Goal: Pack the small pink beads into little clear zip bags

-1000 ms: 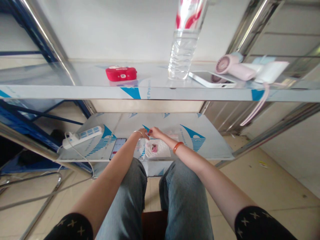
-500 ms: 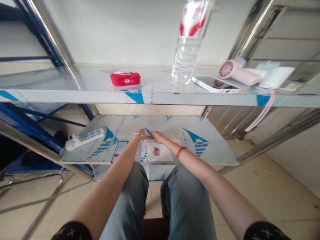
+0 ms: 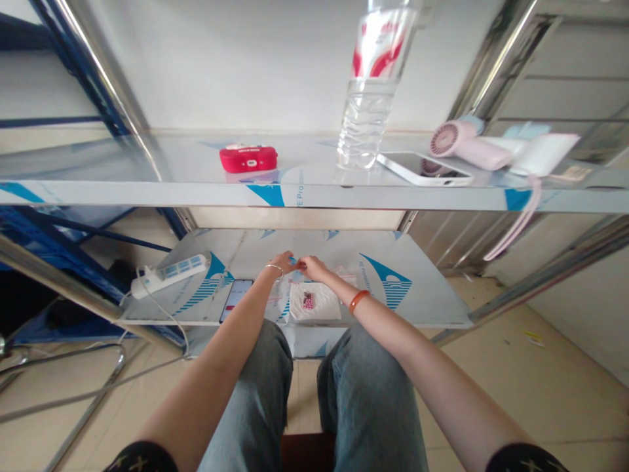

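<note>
My left hand (image 3: pixel 285 262) and my right hand (image 3: pixel 312 267) meet over the lower shelf (image 3: pixel 255 246), their fingertips pinched close together. Whatever lies between the fingers is too small to make out. Just below them on the shelf is a white, crinkled tissue-like pad (image 3: pixel 322 305) with a small cluster of pink and dark beads (image 3: pixel 308 301) on it. Clear plastic bags (image 3: pixel 346 275) lie partly behind my right wrist. Left of my left forearm rests a phone (image 3: pixel 236 298) with its screen lit.
A white power strip (image 3: pixel 170 275) with a cable lies at the shelf's left. The upper shelf edge (image 3: pixel 196 195) crosses beyond my hands, carrying a red case (image 3: pixel 249 159), a water bottle (image 3: pixel 368 98), a white phone (image 3: pixel 425 168) and a pink handheld fan (image 3: pixel 469 144) with a hanging strap.
My right hand has shifted slightly right, and its fingers are drawn in more tightly. Both hands stay together above the pad. The whole view has moved slightly.
</note>
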Tool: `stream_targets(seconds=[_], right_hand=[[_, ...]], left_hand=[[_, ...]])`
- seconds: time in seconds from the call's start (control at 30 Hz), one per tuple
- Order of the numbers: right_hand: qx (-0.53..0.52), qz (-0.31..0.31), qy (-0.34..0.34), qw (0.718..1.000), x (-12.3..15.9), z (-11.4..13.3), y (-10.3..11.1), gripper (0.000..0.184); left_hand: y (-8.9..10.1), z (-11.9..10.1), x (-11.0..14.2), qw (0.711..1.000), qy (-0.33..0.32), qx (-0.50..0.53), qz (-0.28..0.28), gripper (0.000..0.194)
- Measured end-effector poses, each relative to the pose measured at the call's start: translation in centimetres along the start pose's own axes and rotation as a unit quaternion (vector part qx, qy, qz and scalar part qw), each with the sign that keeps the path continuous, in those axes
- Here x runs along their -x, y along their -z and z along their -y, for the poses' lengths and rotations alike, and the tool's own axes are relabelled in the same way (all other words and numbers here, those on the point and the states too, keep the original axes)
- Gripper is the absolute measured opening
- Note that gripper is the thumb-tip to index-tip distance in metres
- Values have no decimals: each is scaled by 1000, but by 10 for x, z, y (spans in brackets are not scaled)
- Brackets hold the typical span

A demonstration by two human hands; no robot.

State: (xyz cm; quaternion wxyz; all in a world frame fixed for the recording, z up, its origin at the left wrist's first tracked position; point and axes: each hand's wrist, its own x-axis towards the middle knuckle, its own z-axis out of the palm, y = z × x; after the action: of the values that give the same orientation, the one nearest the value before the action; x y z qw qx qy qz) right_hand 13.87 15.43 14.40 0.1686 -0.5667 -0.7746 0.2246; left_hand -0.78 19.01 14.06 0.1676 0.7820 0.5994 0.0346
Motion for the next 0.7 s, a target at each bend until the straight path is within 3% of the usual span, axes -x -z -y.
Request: stream_targets(seconds=[0.13,0.3,0.5,0.7], right_hand=[[-4,-20,-2,1000,4,-4,9,32],[-9,-32,-15,999,5,-6,12,40],[-9,-33,-19,999,2,-10,14,22],[-8,-31,5,999,-4,-17,9,22]], left_hand=[[-3,4,-8,999,-27,21,-4,39],[-3,5,-14,1000,0,-6,-20,35],[-2,12,-12,1000,11,-16,-23,24],[5,8,-3,999,39,-35,-14,23]])
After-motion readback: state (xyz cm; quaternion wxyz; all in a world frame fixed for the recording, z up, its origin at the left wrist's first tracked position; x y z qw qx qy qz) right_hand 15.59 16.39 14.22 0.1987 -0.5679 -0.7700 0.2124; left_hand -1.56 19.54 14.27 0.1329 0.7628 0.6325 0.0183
